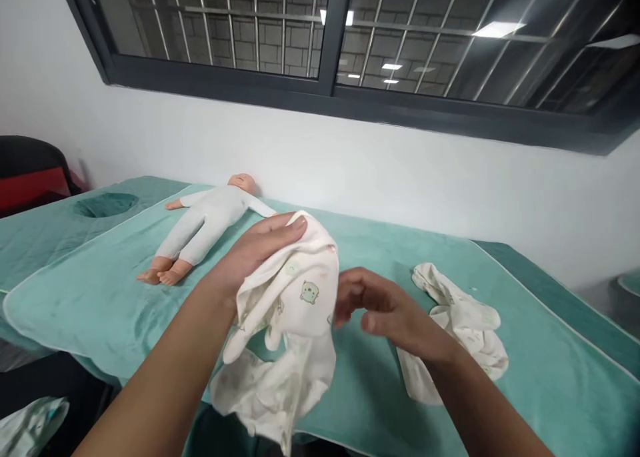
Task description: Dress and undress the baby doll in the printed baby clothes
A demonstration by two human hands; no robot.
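My left hand (260, 247) is closed on a white baby garment (311, 310) printed with small green bears, its thumb on top of the cloth. The garment hangs in loose folds over the front edge of the bed. Just right of it is my right hand (377, 310), with loosely curled fingers and the thumb apart. Its fingertips are at the garment's edge; I cannot tell whether they touch it. Behind my left hand, a baby doll (213, 217) in a white bodysuit lies on its back. A second white printed garment (467, 323) lies crumpled beyond my right forearm.
A green cloth (125, 277) covers the bed, which has a round hole (106, 205) at the left. Behind it are a white wall (400, 170) and a barred window (325, 37). A black and red chair (33, 173) stands far left; patterned fabric (33, 427) is at lower left.
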